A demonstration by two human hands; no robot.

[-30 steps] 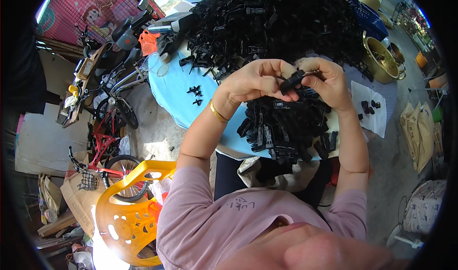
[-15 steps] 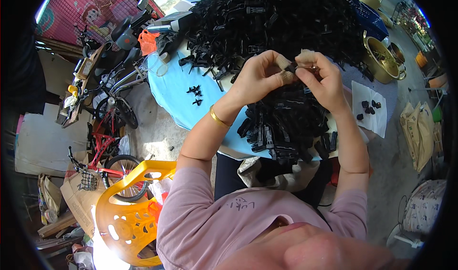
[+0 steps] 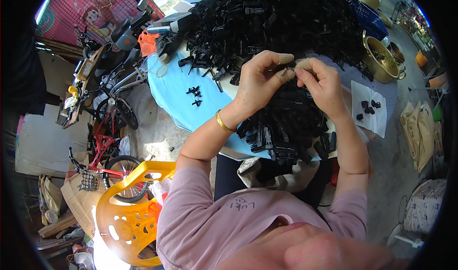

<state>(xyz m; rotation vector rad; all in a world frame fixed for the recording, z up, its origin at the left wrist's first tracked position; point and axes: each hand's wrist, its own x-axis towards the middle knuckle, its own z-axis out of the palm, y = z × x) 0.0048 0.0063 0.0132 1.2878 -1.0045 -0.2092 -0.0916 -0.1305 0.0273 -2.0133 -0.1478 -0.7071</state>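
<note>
- Blue-covered table [image 3: 174, 98], round, heaped across its far side with a big pile of black plastic clips [image 3: 286, 17].
- Yellow plastic chair [image 3: 125, 213] down at lower left, near a red bicycle [image 3: 102, 151].
- Smaller heap of black clips [image 3: 286, 127] at the near table edge, right under both hands.
- Brass-coloured pot [image 3: 379, 60] at right, beside a white sheet [image 3: 369, 122] with a few dark pieces.
- Left hand [image 3: 257, 86], gold bangle [image 3: 222, 123] on the wrist, fingertips pressed together against the right hand's.
- Right hand [image 3: 324, 86], fingertips pinching at the same spot.
- Small piece pinched between them hidden by capped fingertips; cannot tell its shape.
</note>
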